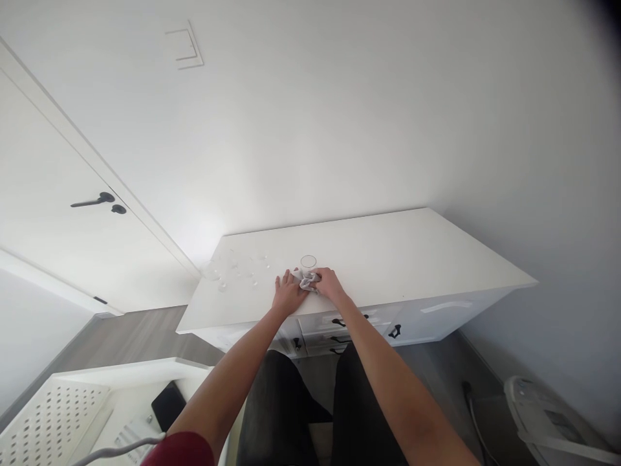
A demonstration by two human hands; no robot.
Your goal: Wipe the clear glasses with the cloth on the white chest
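Note:
A clear drinking glass (308, 261) stands near the front middle of the white cabinet top (388, 252), its round rim facing up at me. A crumpled white cloth (307, 281) lies bunched against the glass's near side. My right hand (330, 285) pinches this cloth from the right, beside the glass. On the left, my left hand (289, 294) rests with its fingers spread on the cabinet top, its thumb side close to the cloth. Whether the left thumb touches the cloth I cannot tell. Several faint clear glass items (235, 265) stand at the left end of the cabinet top.
The cabinet backs onto a white wall (339, 116); dark handles (395, 331) line its front. A white door with a black handle (94, 199) is at left. Lower left is a white desk with a black object (168, 404); lower right, a white appliance (548, 414).

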